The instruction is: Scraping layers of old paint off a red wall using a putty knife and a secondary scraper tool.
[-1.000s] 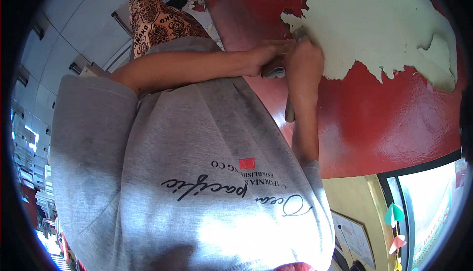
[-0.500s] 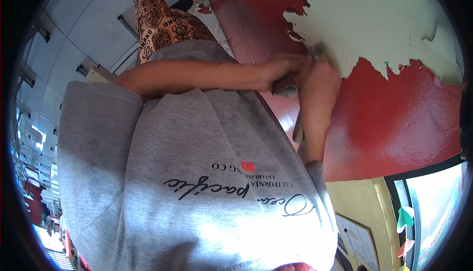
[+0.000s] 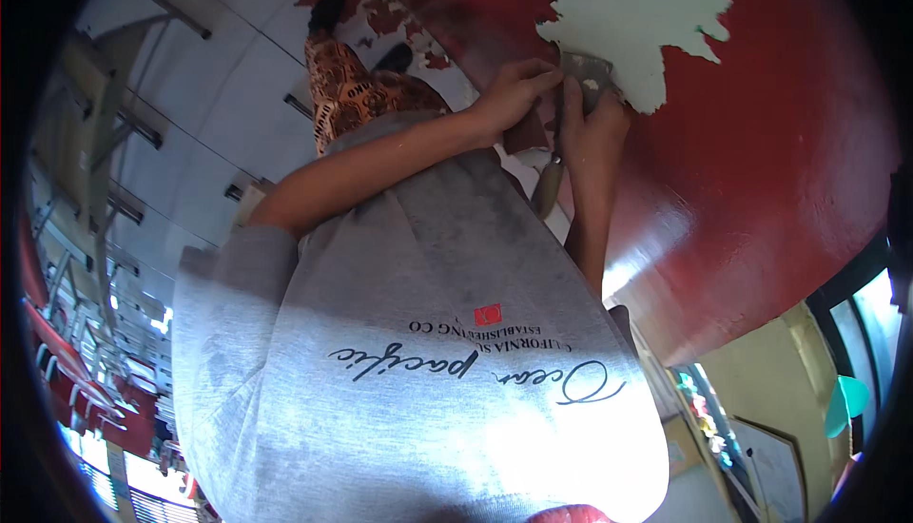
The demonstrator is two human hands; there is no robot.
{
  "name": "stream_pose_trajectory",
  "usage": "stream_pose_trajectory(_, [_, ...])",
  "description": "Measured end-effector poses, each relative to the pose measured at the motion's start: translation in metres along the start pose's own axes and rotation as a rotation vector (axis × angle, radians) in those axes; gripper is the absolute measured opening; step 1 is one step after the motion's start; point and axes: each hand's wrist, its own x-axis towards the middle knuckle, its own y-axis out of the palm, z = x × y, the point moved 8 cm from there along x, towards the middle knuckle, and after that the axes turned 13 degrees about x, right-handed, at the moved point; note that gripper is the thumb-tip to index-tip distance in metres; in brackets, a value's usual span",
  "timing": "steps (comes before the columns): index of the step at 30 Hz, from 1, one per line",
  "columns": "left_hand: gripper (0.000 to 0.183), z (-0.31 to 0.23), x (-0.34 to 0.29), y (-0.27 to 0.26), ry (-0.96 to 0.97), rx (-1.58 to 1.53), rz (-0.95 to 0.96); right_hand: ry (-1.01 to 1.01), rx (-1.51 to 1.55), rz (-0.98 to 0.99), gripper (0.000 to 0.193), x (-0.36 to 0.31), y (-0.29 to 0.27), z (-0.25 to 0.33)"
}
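My right hand is closed around a scraper with a wooden handle and a flat grey blade. The blade lies by the ragged edge of the red paint on the wall, where a pale green-white layer shows. Close to the blade, my left hand is closed in a pinch, fingertips near its edge. Beneath that hand hangs a dark red peeled piece of paint, seemingly held in the palm. What exactly sits between the left fingertips is too small to make out.
Red paint flakes lie on the tiled floor beside my feet. Furniture with metal legs stands to the left. At lower right are a framed board, a window and a green paper decoration.
My view has shifted, and the wall sits higher in it. The hands have turned so the scraper blade now shows plainly. The left fingers have come up beside the blade.
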Motion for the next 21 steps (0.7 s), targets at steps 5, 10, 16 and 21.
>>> stream_pose_trajectory(5, [0.022,-0.023,-0.020,-0.034,0.149,0.201,-0.065,0.320,0.618,-0.024,0.025,-0.028,0.030,-0.031])
stream_pose_trajectory(10, [0.018,-0.048,-0.041,-0.053,0.354,0.537,-0.097,0.201,0.866,-0.188,0.054,-0.063,0.068,-0.053])
stream_pose_trajectory(16, [0.017,-0.060,-0.061,-0.021,0.366,0.978,0.038,0.017,0.386,-0.370,0.074,-0.109,0.059,-0.025])
stream_pose_trajectory(21, [0.017,-0.066,-0.080,0.044,0.611,1.188,0.468,0.130,0.666,-0.763,0.074,-0.137,0.075,-0.067])
